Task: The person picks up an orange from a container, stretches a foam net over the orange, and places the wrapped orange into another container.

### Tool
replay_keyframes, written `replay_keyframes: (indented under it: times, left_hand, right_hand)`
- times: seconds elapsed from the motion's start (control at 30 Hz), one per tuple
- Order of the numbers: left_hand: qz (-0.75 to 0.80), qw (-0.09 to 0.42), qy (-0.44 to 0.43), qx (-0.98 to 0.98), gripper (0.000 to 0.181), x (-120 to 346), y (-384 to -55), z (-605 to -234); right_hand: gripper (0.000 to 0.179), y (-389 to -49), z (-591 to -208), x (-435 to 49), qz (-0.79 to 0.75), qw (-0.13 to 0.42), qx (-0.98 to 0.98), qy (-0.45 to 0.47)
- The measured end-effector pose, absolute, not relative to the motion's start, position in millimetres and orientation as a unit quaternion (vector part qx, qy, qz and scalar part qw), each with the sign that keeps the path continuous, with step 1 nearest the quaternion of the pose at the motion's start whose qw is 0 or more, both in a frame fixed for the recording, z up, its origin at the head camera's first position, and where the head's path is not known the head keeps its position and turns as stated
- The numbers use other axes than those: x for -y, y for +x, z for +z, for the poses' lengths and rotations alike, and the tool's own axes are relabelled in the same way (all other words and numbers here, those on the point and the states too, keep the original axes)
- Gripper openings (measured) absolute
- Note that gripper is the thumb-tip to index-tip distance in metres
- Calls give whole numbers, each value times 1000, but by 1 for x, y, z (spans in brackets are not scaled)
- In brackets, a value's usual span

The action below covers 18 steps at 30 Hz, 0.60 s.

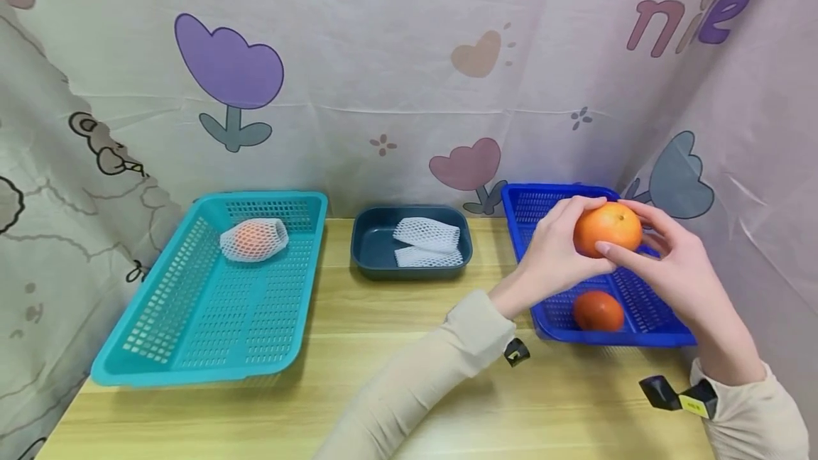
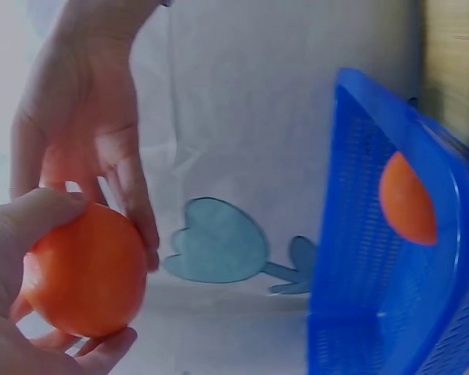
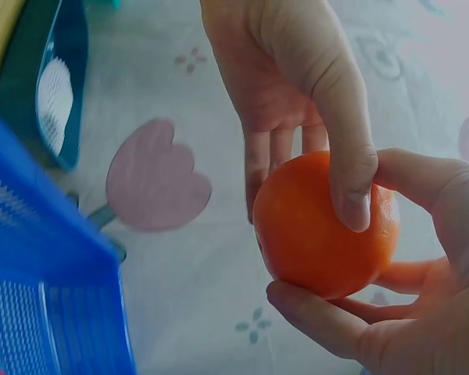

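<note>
Above the blue basket (image 1: 543,329), both hands hold one orange (image 1: 610,228) between them. My left hand (image 1: 554,250) grips it from the left, its thumb lying over the front in the right wrist view. From the other side my right hand (image 1: 680,261) holds the fruit with thumb and fingers, some of them hidden behind it. A green stem end shows on its upper side, and its skin is bare. Another orange (image 1: 598,311) lies inside the blue basket near its front wall, below the hands.
On the left stands a teal basket (image 1: 300,304) with one fruit in a white foam net (image 1: 254,240). Between the baskets, a dark blue tray (image 1: 373,243) holds white foam net sleeves (image 1: 427,234). A printed curtain (image 1: 383,55) hangs behind the wooden table (image 1: 358,346).
</note>
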<state>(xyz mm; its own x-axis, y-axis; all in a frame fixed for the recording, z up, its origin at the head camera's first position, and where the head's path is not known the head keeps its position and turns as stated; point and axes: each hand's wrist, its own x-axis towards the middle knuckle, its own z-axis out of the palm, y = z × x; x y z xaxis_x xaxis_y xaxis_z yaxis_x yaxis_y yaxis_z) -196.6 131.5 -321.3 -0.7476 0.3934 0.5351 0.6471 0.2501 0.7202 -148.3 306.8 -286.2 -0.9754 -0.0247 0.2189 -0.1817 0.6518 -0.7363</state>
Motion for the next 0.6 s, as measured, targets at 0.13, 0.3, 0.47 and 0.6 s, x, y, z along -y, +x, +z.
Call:
replay_keyframes:
  times: [0.13, 0.3, 0.47, 0.6]
  left_hand:
    - [-522, 171, -340, 763, 70, -114, -185, -319]
    - [-609, 165, -331, 701, 71, -88, -171, -322]
    - [-686, 161, -319, 634, 70, -57, -161, -337]
    - [-702, 156, -320, 616, 70, -30, -154, -352]
  right_hand:
    - [68, -137, -285, -290, 450, 103, 884, 76]
    - [70, -129, -287, -263, 503, 116, 849, 116]
    - [70, -129, -299, -232, 526, 115, 828, 157]
    - [70, -129, -313, -208, 540, 106, 814, 187]
